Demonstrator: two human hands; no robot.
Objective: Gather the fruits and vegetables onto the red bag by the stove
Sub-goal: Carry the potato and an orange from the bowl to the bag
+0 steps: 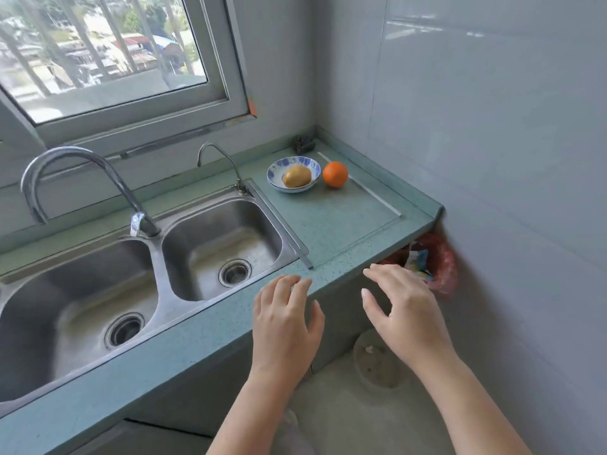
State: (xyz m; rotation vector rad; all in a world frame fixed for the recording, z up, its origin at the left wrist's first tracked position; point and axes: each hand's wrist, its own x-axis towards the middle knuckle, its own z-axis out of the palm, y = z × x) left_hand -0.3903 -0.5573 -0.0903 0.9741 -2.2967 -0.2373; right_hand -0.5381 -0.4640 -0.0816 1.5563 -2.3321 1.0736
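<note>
A window [108, 54] is seen across the upper left of the frame, and below it a green speckled bench [203, 336] is run from the lower left to the wall at centre right. A steel double sink [154, 257] is set into the bench, with a tall curved tap [121, 188] behind its divider and a thinner tap [226, 159] at its far right corner. A clear board [345, 224] is laid on the bench just right of the sink.

Both hands are shown at lower centre, palms down, fingers loosely spread, with nothing held. The left hand [285, 326] is placed over the bench's front edge; whether it touches cannot be told. The right hand [407, 313] is held beyond that edge, in front of a red plastic bag [443, 257] hung below the bench's end.

Well apart from both hands, toward upper centre, a blue-patterned bowl [276, 169] is set, with an orange [335, 174] just to its right. A potato [297, 176] is lying inside the bowl. A dark scrubber [303, 145] is tucked into the corner behind them
</note>
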